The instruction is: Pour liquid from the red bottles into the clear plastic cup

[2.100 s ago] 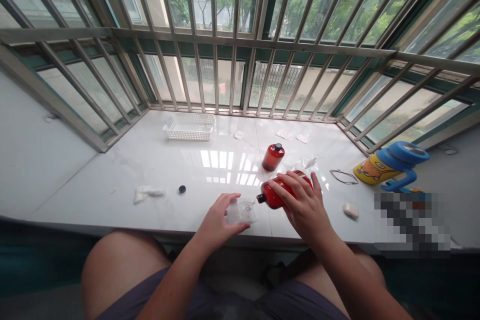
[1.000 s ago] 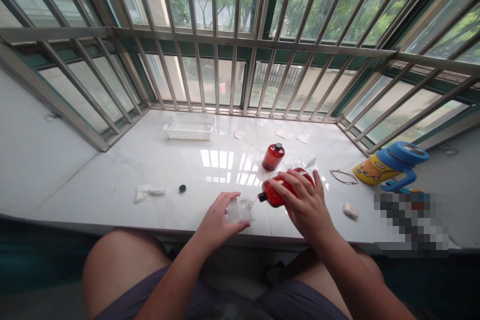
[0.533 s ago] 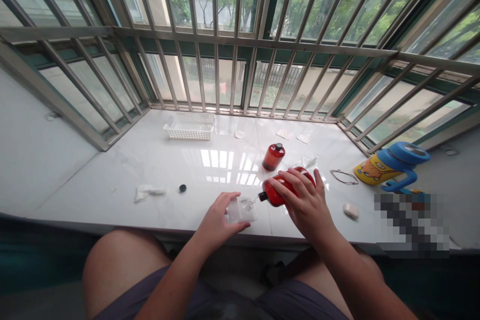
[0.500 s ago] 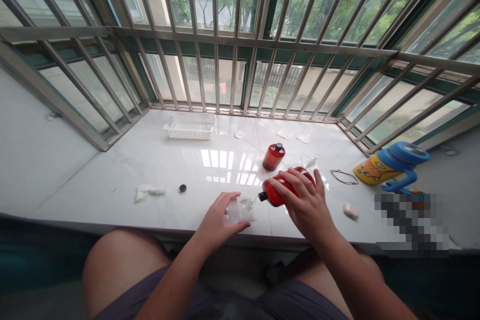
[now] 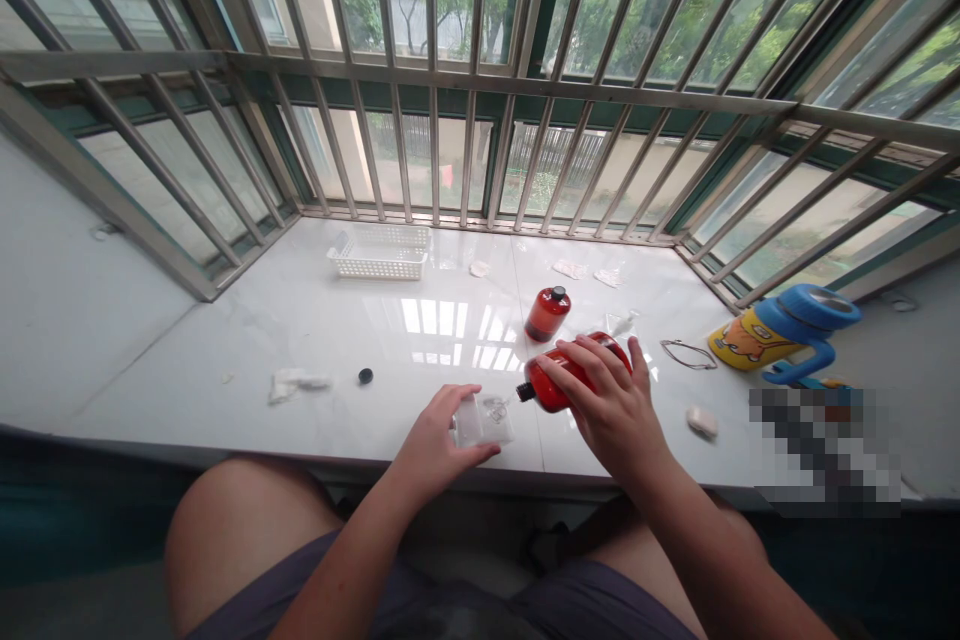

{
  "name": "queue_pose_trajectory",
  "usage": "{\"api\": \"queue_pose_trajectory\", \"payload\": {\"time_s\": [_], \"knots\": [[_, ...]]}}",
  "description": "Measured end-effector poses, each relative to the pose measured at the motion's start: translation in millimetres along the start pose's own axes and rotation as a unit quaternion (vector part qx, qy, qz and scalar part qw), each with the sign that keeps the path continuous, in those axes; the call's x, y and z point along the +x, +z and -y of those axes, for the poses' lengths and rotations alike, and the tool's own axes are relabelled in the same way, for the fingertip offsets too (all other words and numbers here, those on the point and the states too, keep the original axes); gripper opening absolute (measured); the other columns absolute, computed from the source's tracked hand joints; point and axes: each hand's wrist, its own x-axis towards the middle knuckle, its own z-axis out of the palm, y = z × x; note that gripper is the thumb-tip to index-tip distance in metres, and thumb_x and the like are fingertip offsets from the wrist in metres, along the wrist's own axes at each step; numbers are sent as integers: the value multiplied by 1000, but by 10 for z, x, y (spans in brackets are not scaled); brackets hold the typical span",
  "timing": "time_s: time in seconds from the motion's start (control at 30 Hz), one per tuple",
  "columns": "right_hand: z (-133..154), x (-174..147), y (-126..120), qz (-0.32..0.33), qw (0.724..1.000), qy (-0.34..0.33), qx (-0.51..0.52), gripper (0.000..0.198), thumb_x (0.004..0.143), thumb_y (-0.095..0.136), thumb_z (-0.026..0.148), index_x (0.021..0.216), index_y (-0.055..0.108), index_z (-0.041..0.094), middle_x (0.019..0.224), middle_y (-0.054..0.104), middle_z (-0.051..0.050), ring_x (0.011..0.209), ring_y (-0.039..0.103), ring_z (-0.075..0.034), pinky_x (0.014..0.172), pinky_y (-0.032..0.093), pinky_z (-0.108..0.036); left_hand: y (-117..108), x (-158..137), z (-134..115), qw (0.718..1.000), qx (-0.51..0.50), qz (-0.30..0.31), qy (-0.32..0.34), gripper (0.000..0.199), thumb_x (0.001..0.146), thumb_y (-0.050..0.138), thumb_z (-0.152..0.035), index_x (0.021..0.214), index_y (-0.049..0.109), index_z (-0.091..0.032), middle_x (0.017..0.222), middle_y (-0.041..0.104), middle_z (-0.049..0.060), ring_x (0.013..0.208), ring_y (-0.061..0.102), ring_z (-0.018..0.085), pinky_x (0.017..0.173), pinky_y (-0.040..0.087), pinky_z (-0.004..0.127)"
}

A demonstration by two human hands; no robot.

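Note:
My right hand (image 5: pixel 611 400) is wrapped over a red bottle (image 5: pixel 550 382), tipped on its side with its black neck pointing left. From the bottle's mouth a thin clear stream falls into a small clear plastic box (image 5: pixel 484 422). Thumb and fingers of my left hand (image 5: pixel 442 440) grip that box from the left side, on the sill near its front edge. Behind the tipped bottle stands a second reddish-brown bottle (image 5: pixel 548 314) with a black cap on. To the left of my left hand lies a loose black cap (image 5: pixel 365 376).
A white perforated basket (image 5: pixel 379 255) sits at the back by the window bars (image 5: pixel 480 90). Crumpled white plastic (image 5: pixel 296 384) lies at left. On the right are a metal ring (image 5: pixel 688 353), a whitish lump (image 5: pixel 702 421) and a yellow-and-blue flask (image 5: pixel 780 325).
Both hands, the tipped bottle and the clear box stay almost in place. Liquid is still pouring from the bottle into the box.

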Motion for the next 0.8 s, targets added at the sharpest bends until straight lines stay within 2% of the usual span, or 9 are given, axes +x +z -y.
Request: {"api": "queue_pose_trajectory", "payload": {"time_s": [0.8], "knots": [[-2, 13, -14, 1, 1000, -8, 2, 52, 97, 61, 7, 141, 65, 34, 144, 68, -6, 141, 56, -29, 133, 9, -66, 8, 2, 15, 1000, -4, -4, -1, 70, 77, 91, -39, 140, 61, -31, 141, 62, 9, 132, 61, 32, 97, 62, 46]]}}
